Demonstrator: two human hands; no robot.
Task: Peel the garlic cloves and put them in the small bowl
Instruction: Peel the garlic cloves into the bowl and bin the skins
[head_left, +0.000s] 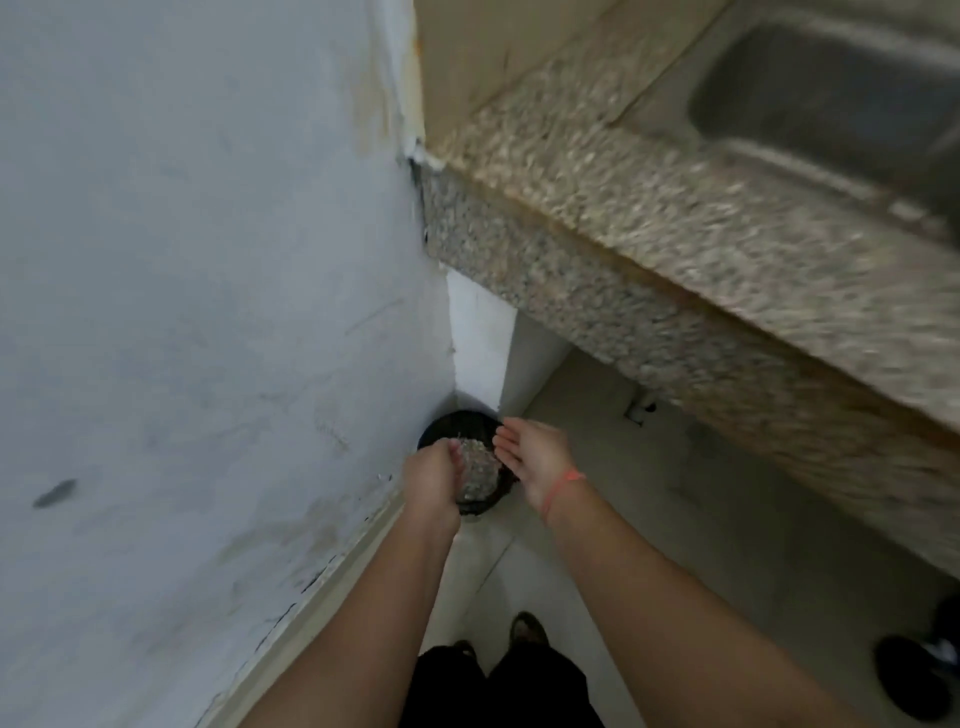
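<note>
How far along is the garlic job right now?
Done, seemingly: pale scraps, likely skins, lie in the black bin. In hand: left hand curled over the bin, right hand open beside it, apparently discarding. Left: unclear; no bowl or cloves in view.

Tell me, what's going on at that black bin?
A person stands over the black bin on the floor, in the corner below the counter. The left hand, fingers curled, hangs over pale flaky scraps in it, probably garlic skins. The right hand is open beside it, holding nothing. No bowl or cloves show.
</note>
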